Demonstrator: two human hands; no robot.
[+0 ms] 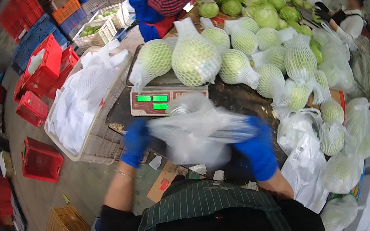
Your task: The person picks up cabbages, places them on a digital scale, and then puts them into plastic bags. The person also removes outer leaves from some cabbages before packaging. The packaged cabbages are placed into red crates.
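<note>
A thin clear plastic bag [193, 136] is stretched between my two blue-gloved hands, blurred by motion. My left hand [135, 140] is closed on its left edge, and my right hand [253, 145] grips the bunched right side. Just beyond the bag stands a weighing scale [137, 106] with lit green displays. On the scale rest cabbages in white foam nets; the largest netted cabbage [195, 58] stands upright with its net gathered at the top. More netted cabbages [269, 80] lie to the right of the scale. Whether anything is inside the bag, I cannot tell.
A crate of white foam nets [78, 101] stands at left, with red crates [41, 159] beyond. Bare cabbages [266, 15] pile up at the far side. Bagged cabbages [344, 172] and white plastic bags [304, 164] lie at right. Two co-workers stand across the table.
</note>
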